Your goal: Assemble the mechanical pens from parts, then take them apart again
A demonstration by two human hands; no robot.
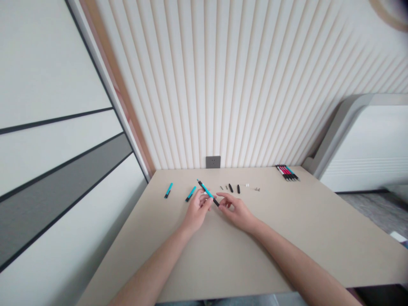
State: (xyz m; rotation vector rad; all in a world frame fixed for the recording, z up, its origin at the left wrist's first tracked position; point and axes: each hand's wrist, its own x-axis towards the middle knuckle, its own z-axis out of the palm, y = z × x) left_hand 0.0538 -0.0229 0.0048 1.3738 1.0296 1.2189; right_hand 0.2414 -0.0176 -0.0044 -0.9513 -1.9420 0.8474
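Over the middle of a beige tabletop (242, 255), the left hand (196, 210) closes its fingers round a slim teal-and-black pen (205, 191), holding it at the teal barrel and slanting it across the hands. The right hand (237, 212) stays loose, its thumb and forefinger spread just beside the pen's black end; whether they touch it is hard to tell. The pen sits between both hands, its pointed tip aimed up and away.

Left of the grip lie a short teal barrel piece (190, 194) and a second teal barrel piece (168, 190), each with a dark end. To the right, in a loose row, are tiny grey metal parts (223, 187), two short black plastic pieces (234, 188), and small pale fittings (251, 187). Farther right, a tight bundle of pink-and-teal pens (287, 172) rests near the back edge, below a ribbed white wall panel (223, 85) with a grey wall socket (213, 162).
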